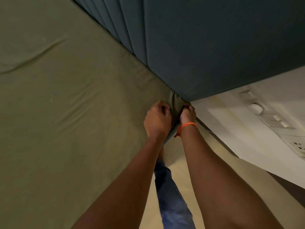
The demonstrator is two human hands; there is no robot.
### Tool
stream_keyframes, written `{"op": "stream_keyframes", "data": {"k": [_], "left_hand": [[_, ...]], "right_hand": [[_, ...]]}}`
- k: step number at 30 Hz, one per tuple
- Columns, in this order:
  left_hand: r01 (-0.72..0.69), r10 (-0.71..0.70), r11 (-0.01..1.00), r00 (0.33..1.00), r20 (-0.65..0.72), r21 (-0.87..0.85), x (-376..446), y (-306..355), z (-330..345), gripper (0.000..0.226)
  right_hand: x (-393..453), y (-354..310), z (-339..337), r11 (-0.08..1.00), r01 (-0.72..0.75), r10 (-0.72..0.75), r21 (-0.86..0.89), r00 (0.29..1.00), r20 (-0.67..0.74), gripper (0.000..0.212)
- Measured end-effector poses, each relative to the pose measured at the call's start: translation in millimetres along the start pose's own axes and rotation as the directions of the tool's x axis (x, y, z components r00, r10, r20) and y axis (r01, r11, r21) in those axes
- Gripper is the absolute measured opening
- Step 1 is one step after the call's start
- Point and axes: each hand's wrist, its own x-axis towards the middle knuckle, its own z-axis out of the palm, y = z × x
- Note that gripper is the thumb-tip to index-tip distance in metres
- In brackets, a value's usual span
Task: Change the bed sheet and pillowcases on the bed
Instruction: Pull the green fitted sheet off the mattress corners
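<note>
Both sets of fingers are curling around the gathered corner of the olive bed sheet (74, 104). The left hand (157, 119) is gripping the fabric on the mattress-top side of the corner, knuckles up. The right hand (187, 114), with an orange wrist cord (187, 127), is pinching the bunched fold just beside the padded headboard (206, 47). The fingertips themselves are hidden under the cloth.

The sheet is covering the mattress surface to the left, with loose creases running across it. The corner being worked is sitting where mattress, headboard and the white wall panel (247, 129) with its switches are meeting.

Procedure, as judged for this step:
- Keep both grips close together, so the gathered fabric is travelling as one bundle.
- Draw the corner down and over the mattress edge rather than outward; a sideways pull is likely to drag the opposite corner loose.
- Feed the fabric into the gap at the headboard, then smooth the creases away from this corner.

The person's leg (171, 195) is standing on the floor just beside the bed.
</note>
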Motion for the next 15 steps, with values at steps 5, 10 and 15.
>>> {"op": "stream_keyframes", "data": {"k": [5, 10, 15], "left_hand": [[-0.020, 0.024, 0.996, 0.999, 0.043, -0.085, -1.0, -4.6, -7.1, 0.016], [0.040, 0.001, 0.958, 0.990, 0.141, -0.284, 3.3, -11.2, -19.7, 0.024], [0.208, -0.146, 0.834, 0.976, 0.159, -0.510, 3.8, -25.0, -48.7, 0.026]], "right_hand": [[-1.2, -0.4, -1.5, 0.982, -0.113, 0.116, 0.152, 0.993, -0.014, 0.034], [-23.4, 5.6, -10.5, 0.986, 0.060, -0.065, -0.153, 0.997, -0.028, 0.022], [-61.7, -15.4, 12.1, 0.958, 0.158, -0.182, -0.240, 0.980, -0.084, 0.022]]}}
